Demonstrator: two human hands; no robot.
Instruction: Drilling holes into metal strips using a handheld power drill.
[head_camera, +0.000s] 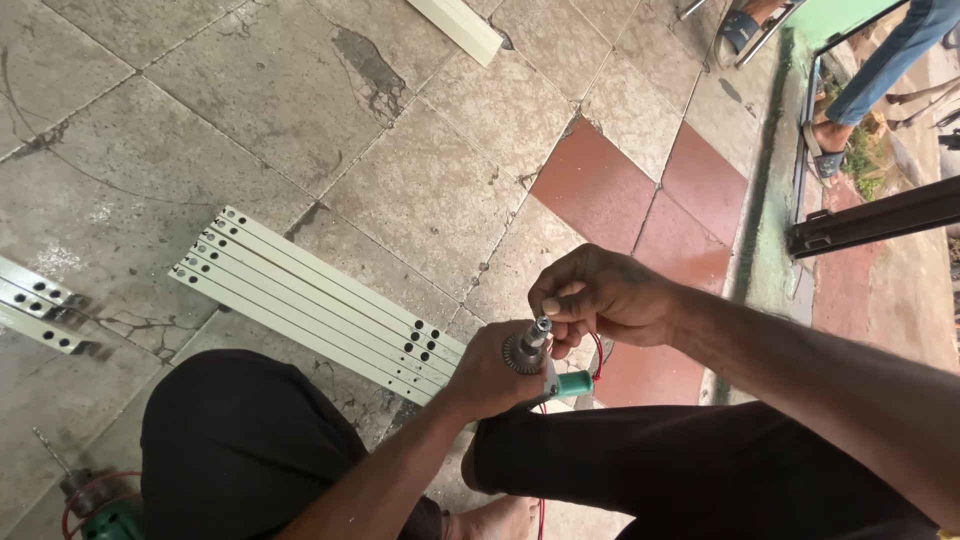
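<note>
My left hand (487, 375) is wrapped around a green electric drill (573, 383) just behind its grey chuck (523, 352), with the chuck pointing up. Above it my right hand (598, 295) pinches a small metal piece (542, 326) at the chuck's tip between thumb and fingers. A red cord (598, 351) loops out beside the drill. Both hands work above my knees, which are in black trousers (240, 440).
Several cream metal strips with drilled holes (310, 305) lie side by side on the tiled floor to my left. More strips (35, 303) sit at the left edge. Another drill (95, 505) lies at bottom left. A person's legs (880, 70) stand at top right.
</note>
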